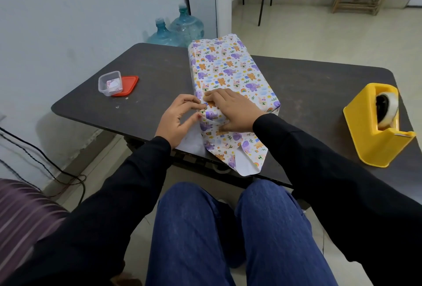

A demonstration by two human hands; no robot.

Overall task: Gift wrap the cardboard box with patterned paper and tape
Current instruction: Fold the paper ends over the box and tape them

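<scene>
A long box wrapped in white animal-patterned paper (230, 69) lies lengthwise on the dark table (159, 69), its near end facing me. Loose paper flaps (237, 148) hang over the table's front edge, white underside showing. My right hand (233, 108) lies flat on the box's near top, fingers straight, pressing the paper down. My left hand (179, 116) is at the box's near left corner, thumb and fingers pinching the paper's edge there. A yellow tape dispenser (376, 126) with a clear roll stands on the table at the right.
A small clear plastic container (109, 83) sits on its red lid (127, 86) at the table's left. Two blue water jugs (178, 27) stand on the floor behind the table. Cables (57, 167) run across the floor at left. My knees are under the front edge.
</scene>
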